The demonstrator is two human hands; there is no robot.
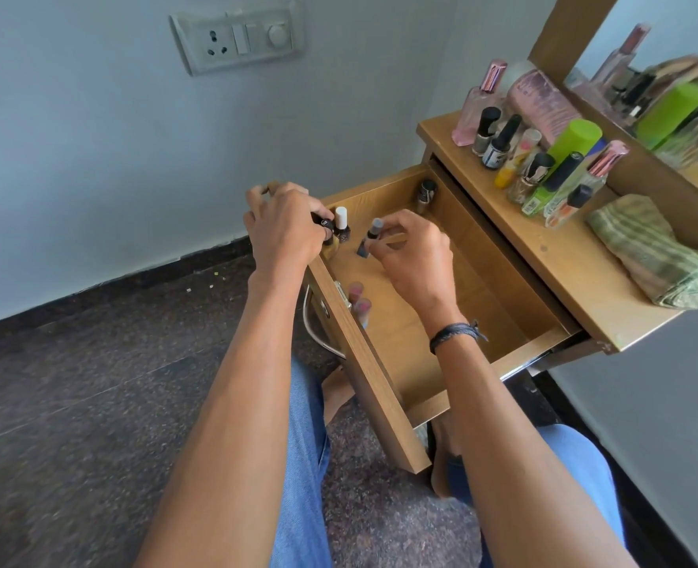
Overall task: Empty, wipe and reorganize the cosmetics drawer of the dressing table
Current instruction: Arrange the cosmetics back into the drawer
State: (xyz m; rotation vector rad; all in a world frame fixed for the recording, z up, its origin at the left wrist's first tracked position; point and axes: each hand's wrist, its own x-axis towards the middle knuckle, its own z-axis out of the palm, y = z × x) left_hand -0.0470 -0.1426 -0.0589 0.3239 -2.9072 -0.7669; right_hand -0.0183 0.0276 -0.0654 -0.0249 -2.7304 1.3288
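- The open wooden drawer [486, 284] of the wooden dressing table [564, 256] is standing pulled out and mostly bare; restocking is judged to be under way.
- The left hand [281, 227] is gripping a small black-capped bottle [326, 224] at the drawer's 10 o'clock corner, beside a white-capped bottle [341, 220], apparently to start a row.
- The right hand [412, 256] is pinching a tilted grey-capped bottle [374, 229] with narrow fingers, just beside them.
- The folded green striped cloth [650, 248] is lying on the table at 3 o'clock, seemingly parked once wiping was done. A cluster of assorted bottles [544, 166] is waiting at 1 o'clock.

Black-capped bottle [326, 223] mostly hidden under the curled fingers of the left hand [281, 223], lower body of the grey-capped bottle [374, 229] blurred beside the pinching fingertips of the right hand [412, 256], pink-topped items [359, 299] nearer than those fingertips too blurred to name, folded cloth [650, 252] far right of the fingers cut by the frame edge
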